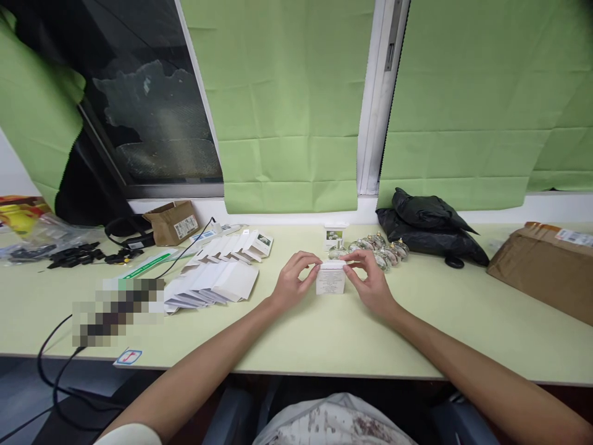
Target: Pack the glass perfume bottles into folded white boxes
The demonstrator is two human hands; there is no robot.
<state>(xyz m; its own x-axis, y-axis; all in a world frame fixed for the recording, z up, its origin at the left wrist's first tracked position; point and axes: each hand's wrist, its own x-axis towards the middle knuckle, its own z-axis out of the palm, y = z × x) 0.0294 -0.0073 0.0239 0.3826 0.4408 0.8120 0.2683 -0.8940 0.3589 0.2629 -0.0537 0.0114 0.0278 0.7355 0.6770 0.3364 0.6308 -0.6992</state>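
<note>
A small white box (330,281) with fine print on its front stands upright on the table between my hands. My left hand (296,278) pinches its upper left corner with thumb and fingertips. On the opposite side, my right hand (368,280) grips the upper right corner the same way. The box's top edge or flap lies between the fingertips. Just behind it are several clear round ornaments (382,254) with gold caps, partly hidden by my right hand. Another white box (334,237) with a picture on it stands behind them.
Flattened white boxes (222,284) lie in overlapping rows to the left. Further left are a black cable (185,247), an open cardboard box (173,224) and black parts (76,254). Black plastic bags (428,228) and a large brown carton (542,269) sit on the right.
</note>
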